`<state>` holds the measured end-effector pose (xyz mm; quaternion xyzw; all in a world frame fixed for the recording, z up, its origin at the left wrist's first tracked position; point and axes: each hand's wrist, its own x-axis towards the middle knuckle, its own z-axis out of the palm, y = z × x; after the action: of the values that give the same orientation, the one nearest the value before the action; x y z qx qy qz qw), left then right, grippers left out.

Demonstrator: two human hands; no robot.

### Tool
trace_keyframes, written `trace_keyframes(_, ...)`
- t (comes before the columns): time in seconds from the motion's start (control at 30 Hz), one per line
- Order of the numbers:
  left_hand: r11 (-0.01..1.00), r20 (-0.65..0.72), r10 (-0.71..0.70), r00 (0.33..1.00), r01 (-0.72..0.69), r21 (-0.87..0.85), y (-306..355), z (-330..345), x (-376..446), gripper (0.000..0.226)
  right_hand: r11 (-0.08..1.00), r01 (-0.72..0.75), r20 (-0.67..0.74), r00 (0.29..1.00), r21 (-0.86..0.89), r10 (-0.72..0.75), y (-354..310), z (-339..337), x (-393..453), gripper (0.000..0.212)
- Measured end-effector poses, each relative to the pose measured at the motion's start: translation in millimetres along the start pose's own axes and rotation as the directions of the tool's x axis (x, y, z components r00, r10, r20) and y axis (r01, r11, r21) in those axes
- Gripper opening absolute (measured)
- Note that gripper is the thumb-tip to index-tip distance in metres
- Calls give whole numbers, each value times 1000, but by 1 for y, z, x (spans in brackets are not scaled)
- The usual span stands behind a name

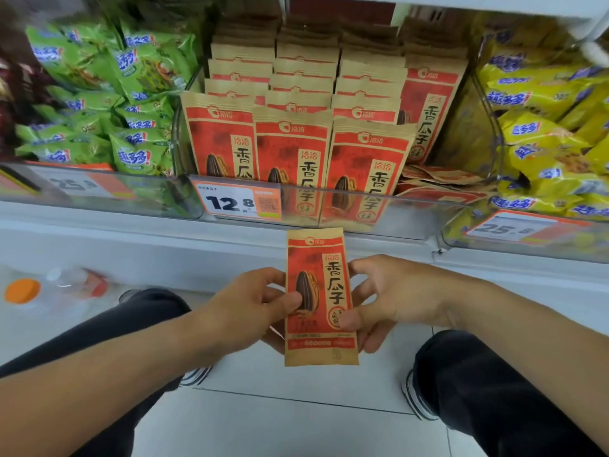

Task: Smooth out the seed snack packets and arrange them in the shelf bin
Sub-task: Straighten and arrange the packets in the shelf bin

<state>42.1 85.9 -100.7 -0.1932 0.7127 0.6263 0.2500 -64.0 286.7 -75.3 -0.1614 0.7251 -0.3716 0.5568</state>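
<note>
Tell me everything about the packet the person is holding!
The held packet is a flat, upright paper-looking pouch, tan at its edges with a red front, a dark sunflower seed picture and big black characters. The left hand and right hand pinch its sides, thumbs on the front, below the clear shelf bin of matching packets.

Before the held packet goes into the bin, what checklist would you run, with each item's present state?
1. Both hands hold the packet: ok, left hand and right hand pinch its sides.
2. Packet flat and upright: ok, the front looks smooth.
3. Space in the clear bin: ok, the right front has a gap.
4. Gap floor ready: not ok, loose packets lie flat there.
5. Standing rows tidy: ok.
6. Back of packet smooth: cannot tell.
</note>
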Motion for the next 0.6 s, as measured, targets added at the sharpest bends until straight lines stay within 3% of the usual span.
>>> trace_keyframes(0.1, 998, 133, -50, 990, 45, 43, 1, -6, -4, 38, 994, -5, -23, 1000, -107, 3, 0, -1, 5, 40)
trace_keyframes(0.17, 997, 111, -68, 991, 64, 39, 0, -5, -4, 45, 993, 4, -38, 999, -117, -9, 1, 1, 7, 41)
trace_keyframes(0.37, 994, 12, -103, 995, 103, 33, -7, -2, -4, 37, 1000, 5, -43, 999, -25, -6, 13, 10, 8, 74)
trace_keyframes(0.5, 995, 91, -97, 991, 93, 44, -7, -5, -3, 37, 1000, 10, -81, 997, -13, -11, 23, 16, 6, 73)
trace_keyframes(0.6, 998, 108, -57, 993, 58, -6, -2, -4, -1, 23, 1000, 0, -92, 996, -2, 0, 30, 14, 0, 70)
